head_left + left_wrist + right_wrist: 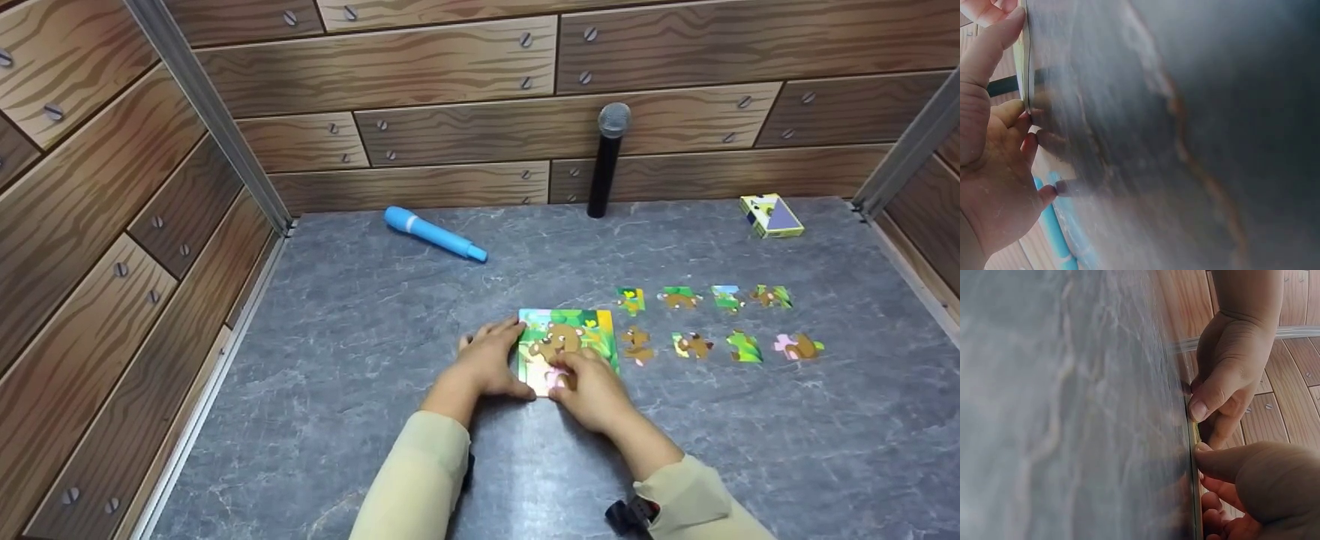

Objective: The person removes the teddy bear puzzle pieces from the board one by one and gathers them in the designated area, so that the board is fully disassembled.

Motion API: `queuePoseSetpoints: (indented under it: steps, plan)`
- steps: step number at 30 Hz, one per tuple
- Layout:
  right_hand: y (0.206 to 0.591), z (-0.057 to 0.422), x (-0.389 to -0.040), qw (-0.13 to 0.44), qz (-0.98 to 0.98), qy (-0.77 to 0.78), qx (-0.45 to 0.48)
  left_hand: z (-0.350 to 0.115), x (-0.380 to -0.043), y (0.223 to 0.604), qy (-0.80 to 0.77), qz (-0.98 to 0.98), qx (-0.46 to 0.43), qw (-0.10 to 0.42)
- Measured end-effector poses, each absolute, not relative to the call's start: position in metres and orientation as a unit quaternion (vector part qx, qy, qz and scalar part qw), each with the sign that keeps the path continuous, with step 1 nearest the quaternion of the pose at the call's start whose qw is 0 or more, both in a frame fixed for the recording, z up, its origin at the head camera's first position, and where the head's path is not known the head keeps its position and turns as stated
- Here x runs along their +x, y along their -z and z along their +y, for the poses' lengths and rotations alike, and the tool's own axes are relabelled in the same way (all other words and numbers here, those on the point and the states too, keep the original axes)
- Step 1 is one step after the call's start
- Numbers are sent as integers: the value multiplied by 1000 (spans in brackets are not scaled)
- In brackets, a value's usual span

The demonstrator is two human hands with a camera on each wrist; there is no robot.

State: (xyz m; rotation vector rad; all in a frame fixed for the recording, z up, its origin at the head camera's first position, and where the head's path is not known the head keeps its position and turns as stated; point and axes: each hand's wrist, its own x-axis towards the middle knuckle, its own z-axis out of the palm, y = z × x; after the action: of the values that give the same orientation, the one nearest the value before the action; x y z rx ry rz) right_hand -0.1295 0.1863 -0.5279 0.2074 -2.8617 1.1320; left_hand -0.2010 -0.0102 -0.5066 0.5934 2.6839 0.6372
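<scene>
A square puzzle board with a bear picture lies flat on the table. My left hand holds its left side, thumb at the near edge and fingers by the far left corner. Over the lower part of the board, my right hand pinches a pink and brown puzzle piece between thumb and fingers; part of the piece is hidden. The right wrist view shows both thumbs close together at the board's thin edge. To the right lie several loose puzzle pieces in two rows.
A blue microphone lies at the back left. Against the back wall stands a black microphone with a silver head. A small yellow and purple box sits at the back right. Wood-patterned walls enclose the table.
</scene>
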Motion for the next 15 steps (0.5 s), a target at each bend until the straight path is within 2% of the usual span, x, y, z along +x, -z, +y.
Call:
queuePoseSetpoints:
  steps: [15]
  plan:
    - [527,186,-130,30,-919,-388,56,-10,-202,506,-223,940,201,163]
